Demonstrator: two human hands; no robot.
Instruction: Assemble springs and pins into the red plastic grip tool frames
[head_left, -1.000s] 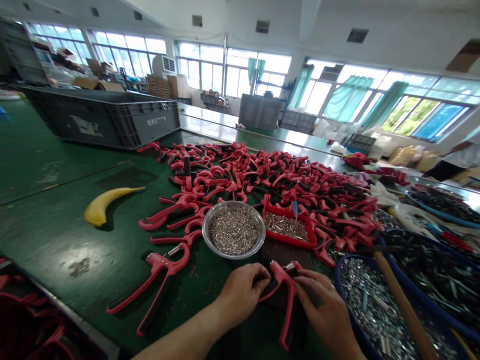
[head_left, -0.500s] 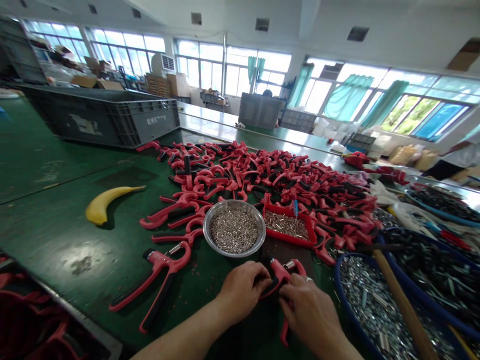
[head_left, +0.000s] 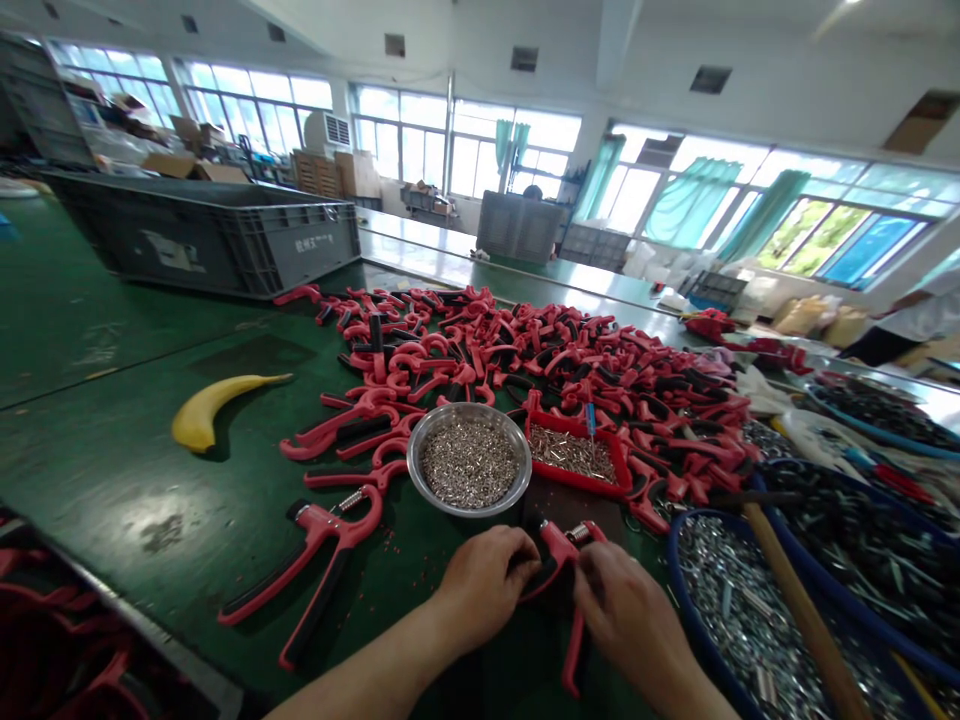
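Head view: I'm seeing the red spring tool (head_left: 556, 545) just on the near side of the metal bowl (head_left: 469, 511), a bit to its right. Left hand (head_left: 484, 580): grip's pinching one handle. Right hand (head_left: 631, 608) is curling over the other, can't tell if that grip's pinching. A banana (head_left: 214, 410) is lying left of the bowl, a red-and-black heap (head_left: 525, 345) is sprawling behind it.

Table (head_left: 97, 340), green top, scuffed. On it: grey plastic crate (head_left: 300, 245), far left; one yellow banana (head_left: 214, 402), left; heap of red-and-black clamps (head_left: 544, 330), centre to right; single spring-fitted clamp (head_left: 321, 525), handles spread, near, left of centre; round metal bowl (head_left: 469, 511), filled, centre; red rectangular tray (head_left: 585, 484), filled, right of bowl; small red specks (head_left: 391, 547), near bowl.
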